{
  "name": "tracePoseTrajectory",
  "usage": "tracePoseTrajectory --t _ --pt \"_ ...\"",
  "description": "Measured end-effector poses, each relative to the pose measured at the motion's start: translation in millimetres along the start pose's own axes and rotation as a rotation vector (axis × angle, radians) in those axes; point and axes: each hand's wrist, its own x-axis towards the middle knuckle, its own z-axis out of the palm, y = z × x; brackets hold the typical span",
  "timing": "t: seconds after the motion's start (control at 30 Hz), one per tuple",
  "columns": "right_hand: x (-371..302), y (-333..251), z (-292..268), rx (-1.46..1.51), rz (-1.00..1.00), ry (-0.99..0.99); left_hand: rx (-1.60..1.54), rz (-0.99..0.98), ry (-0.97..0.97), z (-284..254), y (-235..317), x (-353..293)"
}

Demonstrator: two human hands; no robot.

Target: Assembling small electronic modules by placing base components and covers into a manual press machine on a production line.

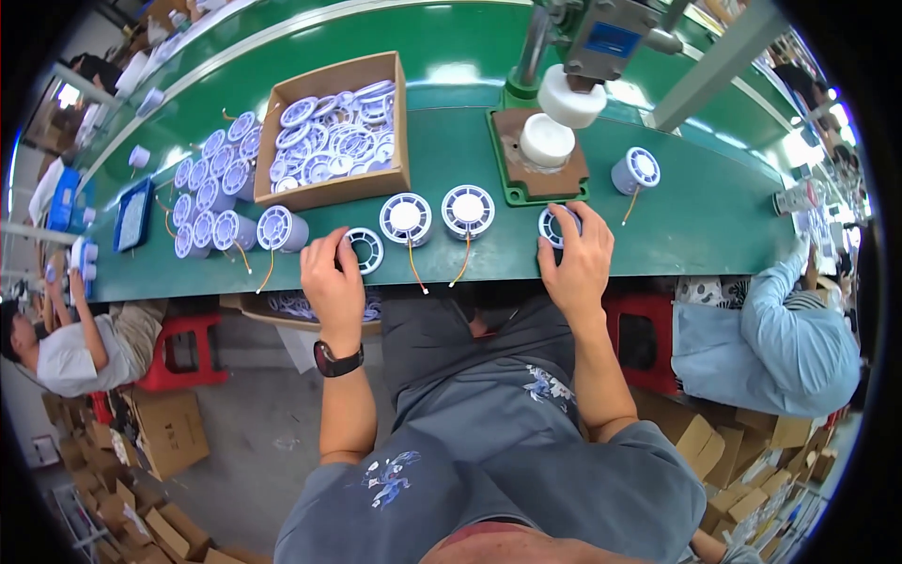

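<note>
My left hand, wearing a dark wristwatch, grips the left edge of a white plastic ring cover with spokes, at the table's near edge. Thumb and fingers of my right hand close around a second ring cover, partly hidden beneath them. Between my hands stand two white cylindrical fan-like units, a left one and a right one, each with a slotted round top and thin wires trailing toward me. In front of my right hand is a press with a white round block on its base and a white pressing head above.
A cardboard box full of loose ring covers sits left of centre. Several wired cylinders crowd beside it, and another unit stands right of the press. A blue tray lies far left. Co-workers sit at both sides.
</note>
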Motion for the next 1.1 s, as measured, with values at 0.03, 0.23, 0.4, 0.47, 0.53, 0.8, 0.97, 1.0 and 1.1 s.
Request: tracePoseTrajectory --t 0.03,0.23,0.4,0.47,0.53,0.8,0.97,1.0,1.1 --pt "0 1 1 -0.008 0.004 0.005 0.006 -0.013 0.004 2 0 -2" --pt "-1 2 -5 -0.021 0.040 0.004 -0.176 -0.136 0.012 -6 -4 -4" --pt "0 1 -9 0.051 0.007 -0.035 -0.179 0.060 -0.145 -24 -1 -2" --pt "1 0 -10 0.105 -0.056 -0.060 -0.123 0.096 -0.167 -23 1 -3" --pt "0 -5 -8 0.121 -0.068 -0.069 -0.009 0.175 -0.201 -20 3 -3" --pt "10 -8 -1 0.147 -0.105 -0.110 -0.455 0.317 -0.235 -20 34 34" --pt "9 -8 3 0.114 -0.113 -0.083 -0.389 0.381 -0.307 -10 40 40" --pt "9 -8 3 0.107 -0.124 -0.078 -0.381 0.374 -0.310 -10 39 40" --pt "9 -8 3 0.110 -0.115 -0.074 -0.362 0.357 -0.317 -7 38 39"
